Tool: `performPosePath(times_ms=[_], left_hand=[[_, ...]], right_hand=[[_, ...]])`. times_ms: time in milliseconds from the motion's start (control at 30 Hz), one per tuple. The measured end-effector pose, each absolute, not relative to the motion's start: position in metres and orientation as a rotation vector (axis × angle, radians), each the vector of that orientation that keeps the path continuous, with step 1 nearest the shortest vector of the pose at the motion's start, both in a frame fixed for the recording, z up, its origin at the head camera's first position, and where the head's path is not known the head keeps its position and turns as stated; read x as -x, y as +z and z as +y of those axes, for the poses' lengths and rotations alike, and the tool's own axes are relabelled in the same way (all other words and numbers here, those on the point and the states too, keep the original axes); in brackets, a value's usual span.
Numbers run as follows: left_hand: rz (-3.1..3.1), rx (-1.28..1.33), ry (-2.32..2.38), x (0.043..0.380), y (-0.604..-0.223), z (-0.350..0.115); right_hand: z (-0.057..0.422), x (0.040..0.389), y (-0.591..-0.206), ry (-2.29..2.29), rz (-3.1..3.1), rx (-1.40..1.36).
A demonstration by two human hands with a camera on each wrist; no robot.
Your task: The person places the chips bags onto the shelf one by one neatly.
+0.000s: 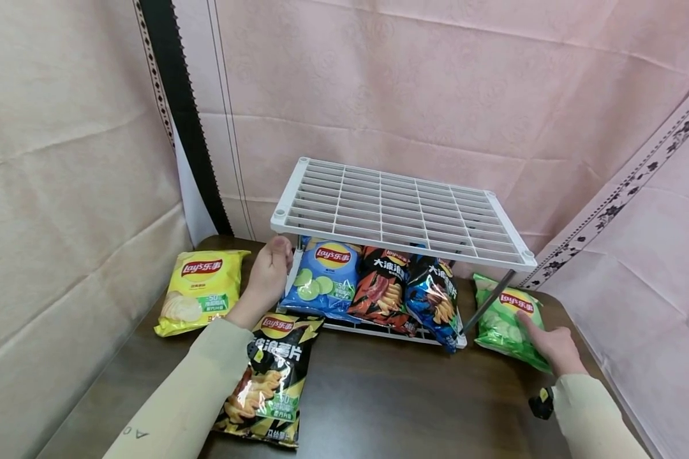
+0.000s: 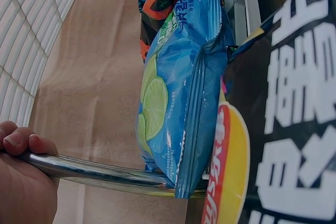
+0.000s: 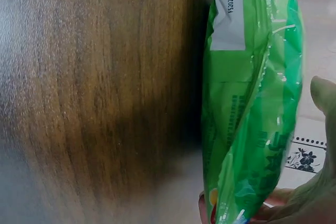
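Observation:
With curled fingers, my left hand (image 1: pixel 271 271) grips the front left metal post (image 2: pixel 105 172) of a white two-tier rack (image 1: pixel 402 213), just under its upper shelf. My right hand (image 1: pixel 557 347) is at the right edge of a green bag of chips (image 1: pixel 508 325). In the right wrist view, fingertips (image 3: pixel 203 208) wrap round the bag's end and the thumb lies along its other face. On the lower shelf lean a blue bag of chips with lime slices (image 1: pixel 324 280), a red and black bag (image 1: pixel 381 287) and a dark blue bag (image 1: pixel 433 296).
A yellow bag of chips (image 1: pixel 203 290) lies left of the rack. Under my left forearm, a black bag of chips (image 1: pixel 275 376) lies on the dark wooden table (image 1: pixel 402 401), its top close to the lower shelf. Pink cloth (image 1: pixel 436 83) hangs behind and along both sides.

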State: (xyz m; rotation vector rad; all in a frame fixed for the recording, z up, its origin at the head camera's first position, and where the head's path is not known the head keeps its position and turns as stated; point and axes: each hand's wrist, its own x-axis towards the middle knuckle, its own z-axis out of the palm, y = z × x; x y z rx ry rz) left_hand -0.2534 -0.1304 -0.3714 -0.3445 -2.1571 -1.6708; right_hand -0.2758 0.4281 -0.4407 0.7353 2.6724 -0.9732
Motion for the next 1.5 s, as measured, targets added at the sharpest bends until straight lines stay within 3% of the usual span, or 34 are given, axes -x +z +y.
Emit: performPosePath(times_ms=[1300, 1500], left_hand=[[-2.172, 0.331, -1.665, 0.252, -0.368, -0.128], [-2.166, 0.316, -1.668, 0.275, -0.395, -0.135]], right_hand=[[0.427, 0.279, -0.456, -1.007, 2.607, -0.763], [0.428, 0.277, -0.456, -1.015, 2.585, -0.734]])
